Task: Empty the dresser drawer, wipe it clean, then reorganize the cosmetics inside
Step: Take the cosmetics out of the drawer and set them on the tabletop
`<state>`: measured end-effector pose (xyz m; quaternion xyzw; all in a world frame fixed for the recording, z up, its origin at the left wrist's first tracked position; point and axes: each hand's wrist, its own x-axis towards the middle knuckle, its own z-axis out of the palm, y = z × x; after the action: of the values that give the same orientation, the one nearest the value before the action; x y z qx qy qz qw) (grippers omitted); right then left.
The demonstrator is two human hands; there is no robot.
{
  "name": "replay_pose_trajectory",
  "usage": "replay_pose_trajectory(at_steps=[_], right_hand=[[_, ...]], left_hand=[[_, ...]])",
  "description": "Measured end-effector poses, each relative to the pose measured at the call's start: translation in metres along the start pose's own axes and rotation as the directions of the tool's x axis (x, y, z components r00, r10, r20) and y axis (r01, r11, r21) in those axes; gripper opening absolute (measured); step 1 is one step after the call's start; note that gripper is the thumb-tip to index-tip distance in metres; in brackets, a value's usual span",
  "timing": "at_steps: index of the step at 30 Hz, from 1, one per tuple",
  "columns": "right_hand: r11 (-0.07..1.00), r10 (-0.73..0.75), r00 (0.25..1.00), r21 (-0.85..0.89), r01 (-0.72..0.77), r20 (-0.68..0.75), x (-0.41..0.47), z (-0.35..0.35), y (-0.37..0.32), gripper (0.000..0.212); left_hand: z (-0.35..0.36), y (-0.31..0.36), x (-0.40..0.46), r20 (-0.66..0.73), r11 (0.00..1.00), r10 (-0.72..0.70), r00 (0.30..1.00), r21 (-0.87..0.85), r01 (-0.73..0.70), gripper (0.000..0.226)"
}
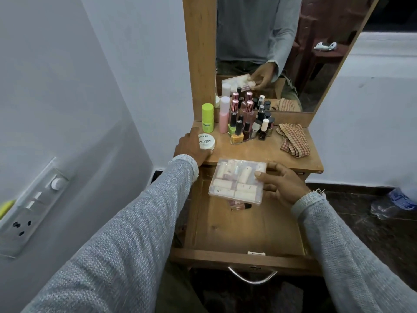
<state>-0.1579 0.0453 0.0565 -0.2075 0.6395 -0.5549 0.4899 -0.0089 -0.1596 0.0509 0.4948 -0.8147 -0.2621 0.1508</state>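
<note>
The wooden drawer (243, 231) is pulled out below the dresser top (255, 150). My right hand (282, 185) grips a clear plastic case (238, 180) of pale lipstick tubes, held over the back of the drawer. Under the case a small pink bottle (240, 206) lies on the drawer floor. My left hand (191, 146) is wrapped around a round white nail polish remover tub (206, 141) at the top's left front corner. Several nail polish bottles (248, 127), a pink bottle (224, 115) and a lime green stick (207, 118) stand on the top.
A checked cloth (293, 140) lies crumpled on the right of the dresser top. The mirror (282, 53) rises behind the bottles. A switch panel (33, 204) is on the left wall. A plastic water bottle (392, 203) lies on the dark floor at right.
</note>
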Motion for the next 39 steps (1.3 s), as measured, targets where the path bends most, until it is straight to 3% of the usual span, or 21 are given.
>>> replay_pose_trajectory(at_steps=[9, 12, 17, 22, 29, 35, 39], right_hand=[[0.973, 0.015, 0.994, 0.229, 0.009, -0.105, 0.015, 0.036, -0.004, 0.035], [0.933, 0.044, 0.986, 0.358, 0.017, -0.161, 0.02, 0.064, -0.006, 0.04], [0.9, 0.11, 0.937, 0.434, 0.047, -0.331, 0.035, 0.102, 0.0, 0.046], [0.931, 0.022, 0.884, 0.332, 0.152, -0.467, 0.043, 0.124, 0.013, 0.044], [0.98, -0.114, 0.927, 0.113, 0.164, -0.356, 0.042, 0.119, 0.03, 0.043], [0.967, -0.153, 0.914, 0.131, 0.216, -0.375, 0.045, 0.122, 0.03, 0.04], [0.969, -0.176, 0.915, 0.099, 0.226, -0.363, 0.046, 0.122, 0.024, 0.037]], left_hand=[[-0.029, -0.006, -0.002, -0.115, 0.957, -0.103, 0.988, -0.283, 0.066, 0.08], [-0.041, -0.002, -0.004, -0.145, 0.947, -0.083, 0.986, -0.32, 0.032, 0.08], [-0.044, 0.002, -0.014, -0.11, 0.946, -0.019, 0.994, -0.323, -0.017, 0.083], [-0.029, 0.001, -0.028, -0.058, 0.946, 0.011, 0.998, -0.322, -0.029, 0.087], [-0.016, -0.002, -0.034, -0.024, 0.957, 0.028, 0.999, -0.288, -0.034, 0.087], [-0.022, -0.004, -0.041, -0.015, 0.915, 0.155, 0.988, -0.375, -0.149, 0.086], [-0.023, -0.014, -0.042, 0.023, 0.906, 0.168, 0.986, -0.398, -0.145, 0.091]])
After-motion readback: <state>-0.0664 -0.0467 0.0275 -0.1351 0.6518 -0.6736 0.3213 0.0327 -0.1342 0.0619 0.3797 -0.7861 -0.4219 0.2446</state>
